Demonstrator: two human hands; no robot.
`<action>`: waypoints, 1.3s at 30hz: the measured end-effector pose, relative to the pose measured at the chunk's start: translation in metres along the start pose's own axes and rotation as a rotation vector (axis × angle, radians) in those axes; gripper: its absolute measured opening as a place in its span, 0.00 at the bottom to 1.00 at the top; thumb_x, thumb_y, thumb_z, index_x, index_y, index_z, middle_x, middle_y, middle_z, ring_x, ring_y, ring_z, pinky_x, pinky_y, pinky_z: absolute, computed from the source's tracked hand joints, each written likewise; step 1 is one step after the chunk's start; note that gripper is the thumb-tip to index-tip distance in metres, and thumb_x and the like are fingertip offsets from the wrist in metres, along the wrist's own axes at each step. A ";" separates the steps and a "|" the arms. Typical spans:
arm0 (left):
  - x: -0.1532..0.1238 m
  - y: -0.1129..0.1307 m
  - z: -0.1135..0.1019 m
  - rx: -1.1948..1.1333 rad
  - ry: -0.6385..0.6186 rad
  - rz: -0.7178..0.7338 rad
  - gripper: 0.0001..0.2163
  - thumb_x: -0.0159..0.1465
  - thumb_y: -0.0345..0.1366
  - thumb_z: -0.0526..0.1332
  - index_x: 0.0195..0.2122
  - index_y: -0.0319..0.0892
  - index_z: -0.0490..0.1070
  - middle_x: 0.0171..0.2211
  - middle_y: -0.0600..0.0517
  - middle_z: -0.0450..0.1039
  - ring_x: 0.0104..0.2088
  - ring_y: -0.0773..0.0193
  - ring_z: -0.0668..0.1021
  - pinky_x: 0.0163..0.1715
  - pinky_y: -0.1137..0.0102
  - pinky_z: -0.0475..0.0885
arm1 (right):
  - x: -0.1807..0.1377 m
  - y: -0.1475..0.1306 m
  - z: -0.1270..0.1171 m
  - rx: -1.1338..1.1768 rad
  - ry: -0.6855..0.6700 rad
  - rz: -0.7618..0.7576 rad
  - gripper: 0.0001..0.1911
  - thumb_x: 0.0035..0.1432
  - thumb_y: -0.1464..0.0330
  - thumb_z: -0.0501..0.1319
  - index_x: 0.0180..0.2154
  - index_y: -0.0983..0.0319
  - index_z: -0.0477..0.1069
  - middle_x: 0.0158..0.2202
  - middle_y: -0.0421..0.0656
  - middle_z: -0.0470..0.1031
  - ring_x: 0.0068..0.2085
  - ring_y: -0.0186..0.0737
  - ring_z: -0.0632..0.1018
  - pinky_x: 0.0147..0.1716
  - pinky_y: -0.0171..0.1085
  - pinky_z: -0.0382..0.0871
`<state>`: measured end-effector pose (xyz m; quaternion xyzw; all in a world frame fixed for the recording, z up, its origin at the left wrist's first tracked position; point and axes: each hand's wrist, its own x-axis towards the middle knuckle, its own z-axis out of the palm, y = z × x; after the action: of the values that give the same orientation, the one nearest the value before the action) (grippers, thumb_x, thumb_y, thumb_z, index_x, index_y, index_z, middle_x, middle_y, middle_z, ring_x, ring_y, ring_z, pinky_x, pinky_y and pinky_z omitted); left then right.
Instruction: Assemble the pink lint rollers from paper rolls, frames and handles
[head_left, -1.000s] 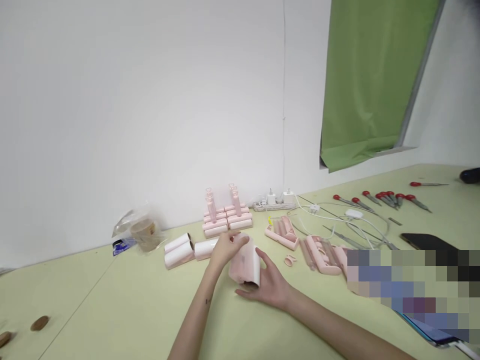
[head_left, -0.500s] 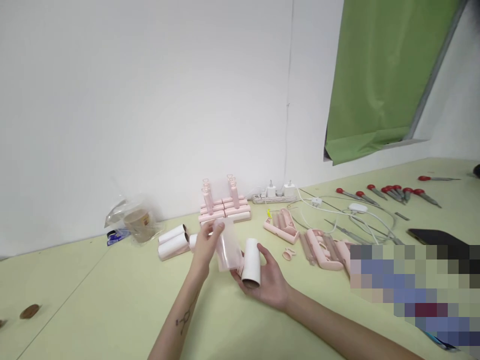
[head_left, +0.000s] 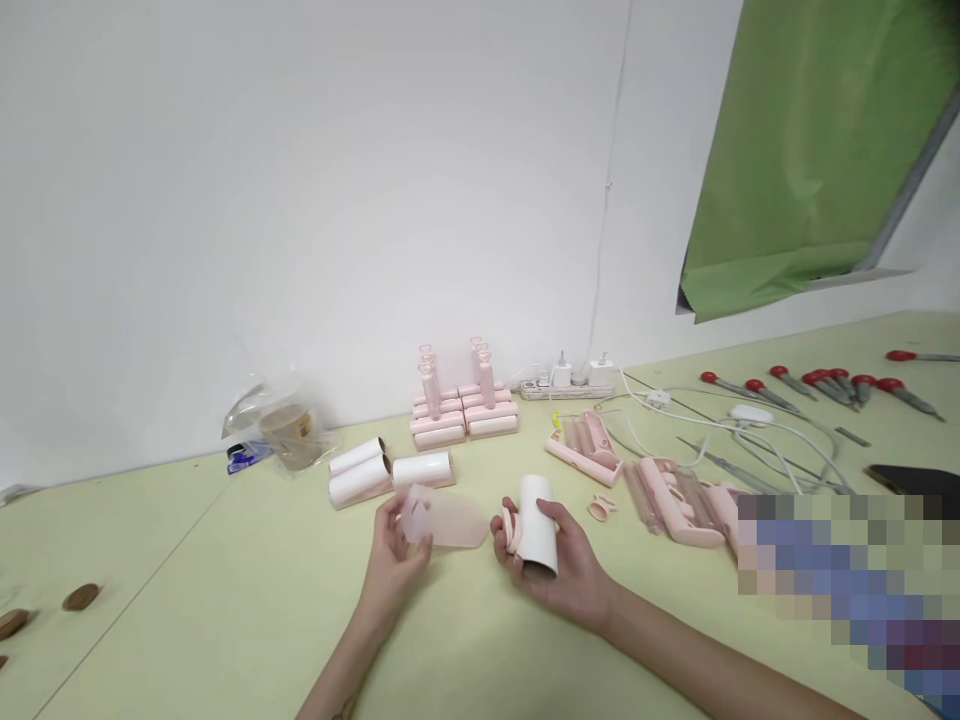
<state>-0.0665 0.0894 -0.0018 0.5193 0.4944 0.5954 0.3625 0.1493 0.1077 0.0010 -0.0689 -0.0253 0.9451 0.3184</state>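
Observation:
My left hand (head_left: 399, 548) pinches a translucent pinkish plastic piece (head_left: 452, 522) by its left end, just above the table. Its flat side tilts toward me. Close by on the right, my right hand (head_left: 566, 560) is wrapped round a white lint roll (head_left: 538, 525) standing nearly upright, its hollow core facing down toward me. Between the fingers of that same hand sits a small pink plastic part (head_left: 511, 530), against the roll's left side. Behind my left hand lie more white rolls (head_left: 422, 469), some at an angle to each other.
Assembled pink lint rollers (head_left: 491, 418) stand by the wall, beside a power strip (head_left: 568, 391) with chargers. Pink casings (head_left: 679, 505), a small pink piece (head_left: 601, 508), cables and red-handled screwdrivers (head_left: 780, 395) lie to the right. A bagged cup (head_left: 291, 435) is at left.
My left hand has turned the translucent piece from nearly upright to lying sideways and lowered it leftward, away from the roll. The pink part in my right hand now shows more clearly.

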 end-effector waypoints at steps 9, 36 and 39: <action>-0.026 0.028 0.014 0.457 -0.172 0.096 0.29 0.52 0.38 0.61 0.54 0.48 0.52 0.55 0.46 0.53 0.57 0.54 0.53 0.54 0.56 0.53 | -0.003 0.011 0.002 -0.200 -0.035 0.040 0.15 0.49 0.65 0.58 0.41 0.59 0.63 0.39 0.43 0.70 0.40 0.38 0.72 0.32 0.34 0.62; -0.039 0.051 0.034 0.157 -0.431 0.023 0.16 0.63 0.40 0.48 0.51 0.48 0.64 0.47 0.49 0.66 0.49 0.60 0.66 0.51 0.68 0.59 | -0.006 0.031 -0.002 -0.736 -0.110 0.347 0.17 0.45 0.61 0.55 0.33 0.67 0.67 0.21 0.40 0.69 0.18 0.31 0.72 0.12 0.26 0.62; -0.043 0.047 0.035 0.194 -0.455 0.065 0.17 0.63 0.39 0.47 0.51 0.48 0.63 0.48 0.48 0.65 0.49 0.59 0.66 0.50 0.67 0.60 | -0.007 0.032 -0.005 -0.735 -0.113 0.339 0.15 0.44 0.61 0.55 0.31 0.66 0.67 0.21 0.39 0.70 0.17 0.32 0.72 0.12 0.27 0.62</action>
<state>-0.0199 0.0441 0.0315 0.6880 0.4377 0.4244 0.3935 0.1365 0.0779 -0.0064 -0.1292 -0.3670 0.9146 0.1102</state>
